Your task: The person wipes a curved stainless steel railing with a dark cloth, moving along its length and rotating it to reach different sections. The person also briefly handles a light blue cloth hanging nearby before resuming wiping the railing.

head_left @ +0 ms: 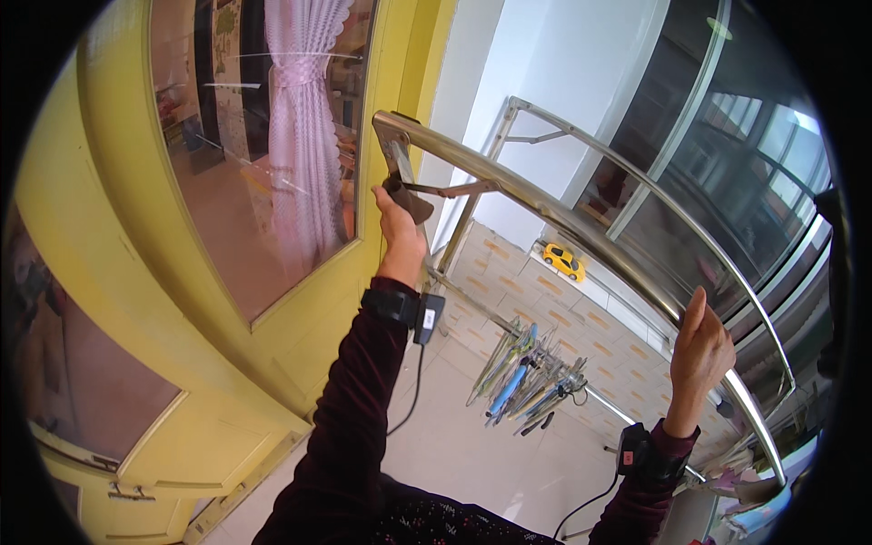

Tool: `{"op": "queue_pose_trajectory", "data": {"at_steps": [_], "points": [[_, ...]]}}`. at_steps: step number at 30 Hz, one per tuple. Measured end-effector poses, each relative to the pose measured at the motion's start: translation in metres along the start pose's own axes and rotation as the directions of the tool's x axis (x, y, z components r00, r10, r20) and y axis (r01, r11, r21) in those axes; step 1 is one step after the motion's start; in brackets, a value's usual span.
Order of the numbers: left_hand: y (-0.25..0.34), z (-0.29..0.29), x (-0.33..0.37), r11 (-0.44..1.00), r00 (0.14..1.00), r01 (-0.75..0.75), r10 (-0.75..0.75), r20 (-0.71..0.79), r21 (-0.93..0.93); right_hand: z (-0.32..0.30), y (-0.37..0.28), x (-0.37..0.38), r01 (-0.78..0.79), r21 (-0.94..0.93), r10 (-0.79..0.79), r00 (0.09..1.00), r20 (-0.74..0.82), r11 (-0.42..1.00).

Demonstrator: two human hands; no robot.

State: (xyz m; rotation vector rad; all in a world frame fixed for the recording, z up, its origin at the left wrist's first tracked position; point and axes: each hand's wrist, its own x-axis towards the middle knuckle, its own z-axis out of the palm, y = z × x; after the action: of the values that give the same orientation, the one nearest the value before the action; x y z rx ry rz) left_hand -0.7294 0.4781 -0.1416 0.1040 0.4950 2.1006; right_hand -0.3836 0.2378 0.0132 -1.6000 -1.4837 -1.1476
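Note:
A metal folding clothes-drying rack [565, 221] stands before me, its thick front rail sloping from upper left to lower right. My right hand [701, 354] is closed around this rail near its right end, thumb pointing up. At the rack's left end, my left hand [401, 238] is closed on a dark brown cloth-like piece [413, 202] against the upright by the hinged brace [451, 191]. Its exact kind is unclear, and part of my grip is hidden. Below the rail, a bunch of clothes hangers [522, 377], some blue, hangs from a lower bar.
A yellow door [350, 282] with glass panes and a pink curtain [307, 136] behind stands close on the left. A yellow toy car [563, 262] sits on a tiled ledge beyond the rack. Sliding windows [727, 173] line the right. Cables run from both wrists.

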Motion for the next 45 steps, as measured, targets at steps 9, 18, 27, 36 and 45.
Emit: {"op": "queue_pose_trajectory", "data": {"at_steps": [9, 18, 27, 36, 45], "points": [[-0.050, -0.056, 0.028, 0.887, 0.973, -0.225, 0.225, 0.047, 0.404, -0.003, 0.003, -0.002, -0.017, -0.007, 0.017, 0.998, 0.067, 1.000], [-0.162, -0.196, 0.099, 0.862, 0.931, 0.363, -0.348, -0.109, 0.354, 0.006, 0.027, -0.014, -0.071, 0.041, 0.066, 0.992, 0.103, 0.997], [-0.203, -0.269, 0.146, 0.754, 0.828, 0.532, -0.558, -0.052, 0.385, -0.001, 0.031, -0.020, -0.125, 0.046, 0.117, 0.982, 0.148, 0.991], [-0.071, -0.123, 0.128, 0.678, 0.581, 0.239, -0.673, 0.458, 0.695, -0.001, 0.029, -0.019, -0.132, 0.068, 0.120, 0.979, 0.165, 0.989], [0.006, -0.059, 0.169, 0.898, 0.183, 0.245, -0.413, 0.892, 0.365, -0.001, 0.033, -0.023, -0.136, 0.005, 0.133, 0.974, 0.185, 0.991]]}}
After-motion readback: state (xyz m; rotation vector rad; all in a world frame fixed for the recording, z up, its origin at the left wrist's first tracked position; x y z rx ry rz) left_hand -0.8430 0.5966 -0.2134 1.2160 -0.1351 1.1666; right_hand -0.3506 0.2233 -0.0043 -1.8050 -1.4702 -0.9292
